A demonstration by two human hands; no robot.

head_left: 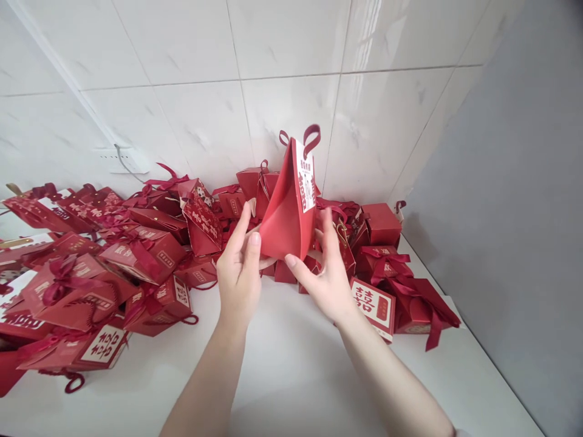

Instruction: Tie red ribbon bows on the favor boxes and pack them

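I hold a red paper gift box point(288, 209) upright above a white table point(291, 358), its ribbon handles pointing up. My left hand point(239, 267) grips its lower left edge, fingers and thumb pinched on the paper. My right hand point(325, 267) holds the lower right side, with the thumb under the base. A white printed label runs down the box's right face.
Many more red gift boxes with dark red ribbons point(86, 273) are piled on the left and along the tiled wall. Others lie at the right point(401, 285), one with a white label point(376, 306). A grey wall point(510, 212) closes the right side. A wall socket point(127, 161) sits at the left.
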